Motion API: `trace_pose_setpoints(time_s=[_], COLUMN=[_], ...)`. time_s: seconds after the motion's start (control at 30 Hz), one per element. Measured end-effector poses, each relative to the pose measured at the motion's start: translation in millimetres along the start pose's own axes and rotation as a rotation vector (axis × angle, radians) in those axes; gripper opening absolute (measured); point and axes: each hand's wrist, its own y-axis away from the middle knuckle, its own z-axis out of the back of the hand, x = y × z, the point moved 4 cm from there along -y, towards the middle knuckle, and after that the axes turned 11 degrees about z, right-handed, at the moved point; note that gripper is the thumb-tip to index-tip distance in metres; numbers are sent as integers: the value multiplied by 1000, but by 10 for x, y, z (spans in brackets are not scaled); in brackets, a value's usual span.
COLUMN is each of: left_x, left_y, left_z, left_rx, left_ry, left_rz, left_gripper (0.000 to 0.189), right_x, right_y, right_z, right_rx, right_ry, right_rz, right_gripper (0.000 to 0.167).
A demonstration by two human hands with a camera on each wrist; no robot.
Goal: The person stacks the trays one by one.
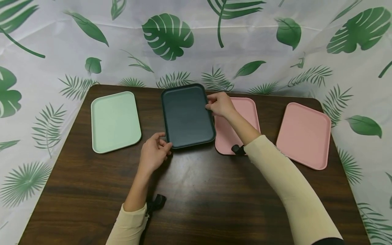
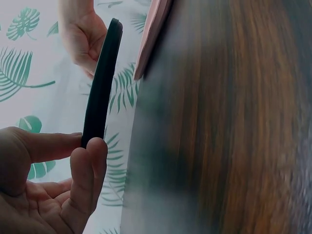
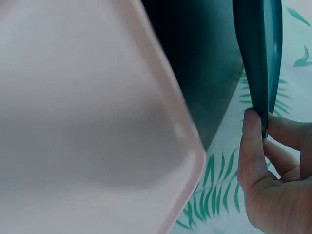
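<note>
A dark blue-green rectangular tray (image 1: pixel 188 115) is held up off the wooden table between both hands. My left hand (image 1: pixel 153 153) pinches its near left corner, thumb on one face and fingertips on the other, as the left wrist view shows on the tray's edge (image 2: pixel 100 87). At the far right side, my right hand (image 1: pixel 222 104) pinches the rim between thumb and fingers; the right wrist view shows the same grip on the dark tray (image 3: pixel 256 58). Just right of it, partly covered by my right forearm, lies a pink tray (image 1: pixel 225 132).
A mint green tray (image 1: pixel 116 122) lies at the table's left. Another pink tray (image 1: pixel 304 136) lies at the right, near my right sleeve (image 1: pixel 288 183). The brown wooden table (image 1: pixel 196 200) ends at a leaf-patterned cloth (image 1: pixel 122 41) behind.
</note>
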Motion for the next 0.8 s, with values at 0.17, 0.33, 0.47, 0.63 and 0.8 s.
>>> trace_pose_setpoints(time_s=[0.17, 0.33, 0.47, 0.63, 0.8], left_x=[-74, -156, -205, -260, -334], left_y=[6, 1, -28, -68, -73], left_z=[-85, -177, -257, -363, -469], left_rx=[28, 62, 99, 138, 181], left_ry=[8, 10, 4, 2, 7], left_rz=[-18, -40, -47, -66, -82], left_gripper=[46, 46, 45, 43, 41], right_x=[-82, -192, -299, -408, -484], right_y=[77, 160, 235, 320, 417], right_z=[112, 232, 331, 451, 572], right_rx=[-26, -42, -56, -81, -103], right_ry=[-61, -60, -74, -88, -112], right_rz=[-19, -25, -44, -60, -72], right_gripper=[43, 44, 45, 46, 46])
